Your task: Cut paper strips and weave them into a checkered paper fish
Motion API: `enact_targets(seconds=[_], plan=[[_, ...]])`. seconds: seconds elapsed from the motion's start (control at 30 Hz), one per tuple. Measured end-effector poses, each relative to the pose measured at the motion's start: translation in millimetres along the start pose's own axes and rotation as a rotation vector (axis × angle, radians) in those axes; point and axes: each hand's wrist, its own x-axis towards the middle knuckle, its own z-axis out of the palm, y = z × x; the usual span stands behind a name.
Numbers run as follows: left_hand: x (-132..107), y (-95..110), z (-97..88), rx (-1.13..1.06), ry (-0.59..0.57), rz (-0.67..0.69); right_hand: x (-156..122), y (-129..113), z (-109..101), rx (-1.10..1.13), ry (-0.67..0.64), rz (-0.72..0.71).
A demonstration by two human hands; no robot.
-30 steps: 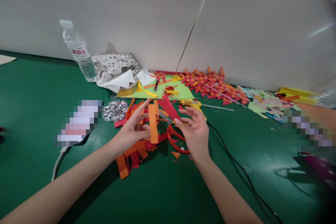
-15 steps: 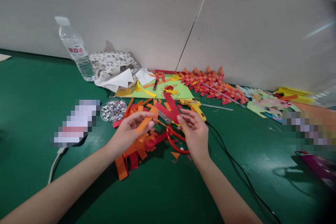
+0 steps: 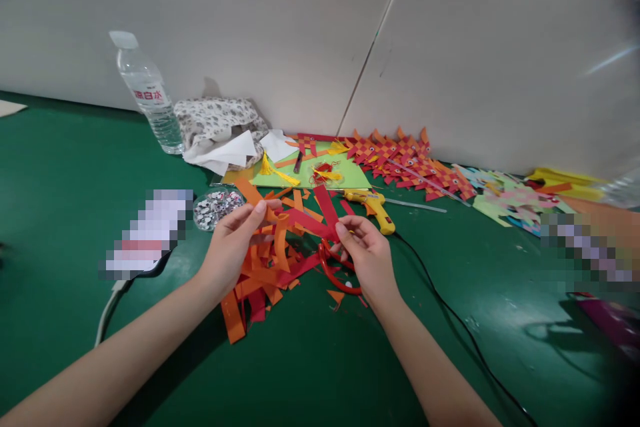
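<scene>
My left hand [image 3: 237, 237] is closed on an orange paper strip [image 3: 247, 191], pinched between thumb and fingers; part of the strip hangs folded down. My right hand [image 3: 367, 250] pinches a folded red paper strip [image 3: 326, 203], whose two arms spread up and to the left. Below both hands lies a loose pile of orange and red paper strips [image 3: 257, 277]. Beside my right hand rest scissors with red handles [image 3: 327, 273], their blades hidden by paper and fingers.
A yellow glue gun [image 3: 373, 207] with a black cord [image 3: 450, 320] lies at right. Behind are woven paper fish [image 3: 400, 153] and green paper [image 3: 350, 177]. To the left stand a bag of googly eyes [image 3: 215, 209], a phone [image 3: 150, 233] and a water bottle [image 3: 150, 93].
My left hand has moved left, away from my right hand, and the orange strip in it now points up. My right hand still holds the red strip, with little movement.
</scene>
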Motion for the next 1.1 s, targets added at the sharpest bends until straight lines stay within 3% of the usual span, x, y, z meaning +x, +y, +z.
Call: enact_targets(seconds=[0.3,0.47,0.67,0.9,1.1], plan=[[2,7,-1.8,-0.002,0.129,0.058,-2,-1,1,-0.103,-0.011,-0.032],[3,6,-3.6,0.053,0.137,0.081,-9,-1,3,-0.37,-0.167,-0.208],[3,3,-3.3,0.167,0.152,0.106,-12,2,6,-0.582,-0.222,-0.348],[-1,2,-0.3,0.365,0.113,0.202,-12,3,6,-0.326,-0.292,-0.1],[-3,-1,1.4,0.391,-0.023,0.236,-8,-2,6,-0.137,-0.29,0.109]])
